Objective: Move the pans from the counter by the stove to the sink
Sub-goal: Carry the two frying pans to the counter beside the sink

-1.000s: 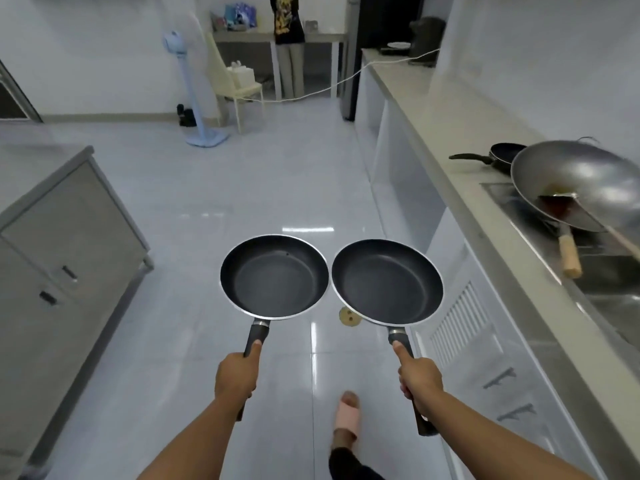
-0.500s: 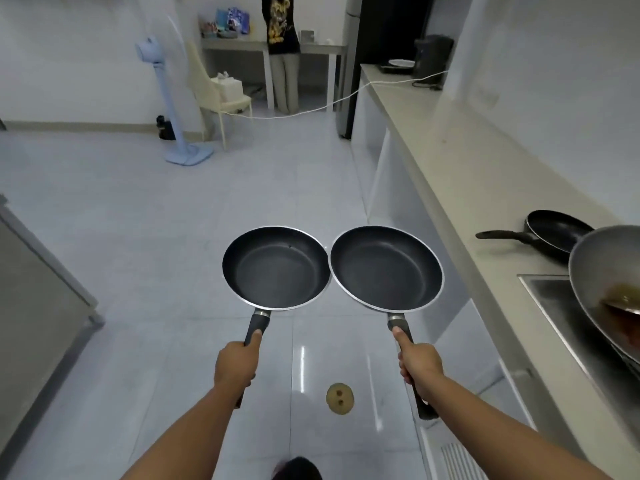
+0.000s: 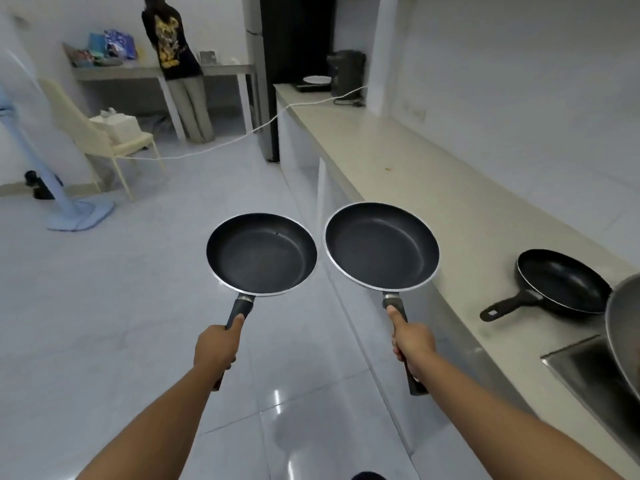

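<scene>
I hold two black non-stick frying pans level over the floor, side by side and almost touching. My left hand (image 3: 215, 348) grips the handle of the left pan (image 3: 261, 253). The right pan (image 3: 381, 247) is held by its handle in my right hand (image 3: 410, 342), its rim reaching over the counter edge. A third black pan (image 3: 562, 282) lies on the beige counter (image 3: 433, 188) at the right, handle pointing toward me. The sink is not in view.
A steel wok (image 3: 623, 334) juts in at the right edge above the stove top (image 3: 588, 379). At the counter's far end stand a dark kettle (image 3: 346, 72) and a plate. A person (image 3: 176, 64), a chair (image 3: 104, 133), a fan stand (image 3: 69, 209) and a stretched white cable (image 3: 221, 147) are ahead.
I have walked forward along the counter with both pans; the wok and stove have slid to the right edge, and the third pan has come closer. The left cabinet is out of view.
</scene>
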Action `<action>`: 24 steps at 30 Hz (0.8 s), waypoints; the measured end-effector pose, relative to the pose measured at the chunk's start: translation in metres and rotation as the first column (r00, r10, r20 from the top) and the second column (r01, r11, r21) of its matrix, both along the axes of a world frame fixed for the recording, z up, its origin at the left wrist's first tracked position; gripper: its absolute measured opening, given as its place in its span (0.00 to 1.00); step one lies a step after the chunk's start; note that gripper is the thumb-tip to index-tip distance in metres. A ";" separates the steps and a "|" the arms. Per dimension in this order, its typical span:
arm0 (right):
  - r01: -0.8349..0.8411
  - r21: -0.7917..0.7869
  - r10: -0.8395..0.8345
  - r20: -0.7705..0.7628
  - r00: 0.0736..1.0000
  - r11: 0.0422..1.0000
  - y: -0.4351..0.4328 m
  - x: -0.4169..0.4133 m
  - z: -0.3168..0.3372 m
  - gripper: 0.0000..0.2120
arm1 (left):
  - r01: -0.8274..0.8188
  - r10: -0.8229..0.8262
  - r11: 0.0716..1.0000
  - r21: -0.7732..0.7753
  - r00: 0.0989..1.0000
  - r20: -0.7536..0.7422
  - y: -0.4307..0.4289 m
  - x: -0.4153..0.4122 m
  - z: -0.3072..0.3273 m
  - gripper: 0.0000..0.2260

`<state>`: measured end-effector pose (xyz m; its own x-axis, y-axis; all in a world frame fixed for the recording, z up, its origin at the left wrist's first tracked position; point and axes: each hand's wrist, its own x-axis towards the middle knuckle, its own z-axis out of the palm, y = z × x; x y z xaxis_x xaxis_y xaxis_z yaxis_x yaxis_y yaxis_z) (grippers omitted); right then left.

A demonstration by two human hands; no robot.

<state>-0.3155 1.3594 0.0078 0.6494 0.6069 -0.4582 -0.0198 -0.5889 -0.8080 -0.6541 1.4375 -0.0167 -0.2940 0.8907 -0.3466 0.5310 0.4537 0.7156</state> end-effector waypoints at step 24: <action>0.601 0.036 -0.602 0.032 0.798 0.798 0.224 0.115 0.014 0.26 | 0.567 -0.576 0.818 0.101 0.808 0.126 0.450 0.256 0.040 0.24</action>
